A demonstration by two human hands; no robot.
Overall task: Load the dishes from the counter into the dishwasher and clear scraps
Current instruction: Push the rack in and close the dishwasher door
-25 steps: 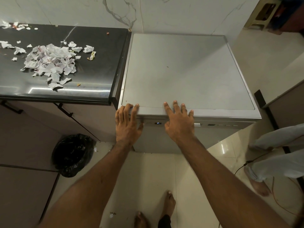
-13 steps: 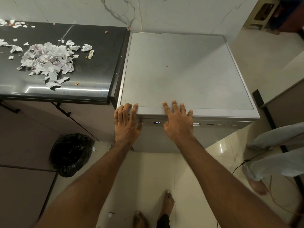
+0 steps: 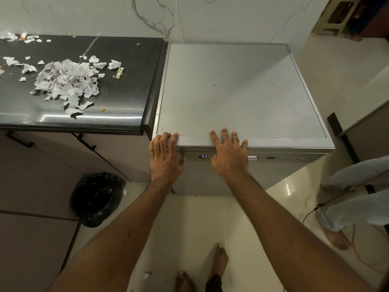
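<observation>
Left grip [image 3: 165, 159]: fingers straight, apart, laid over front lip of dishwasher [image 3: 242, 91] near its left corner; holds nothing. Right grip [image 3: 228, 159]: same, flat on lip, just right of lit display [image 3: 203, 157]. Door appears shut.

Judgement: press evenly with both palms until latch seats.

Dishwasher front faces person; top near square, no clear long axis.

Scraps [image 3: 65, 83] heaped on tabletop [image 3: 130, 66] beside dishwasher, not yet cleared.

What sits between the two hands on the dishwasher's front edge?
Head view: bare dishwasher edge and the lit P3 display, between left hand and right hand.
</observation>
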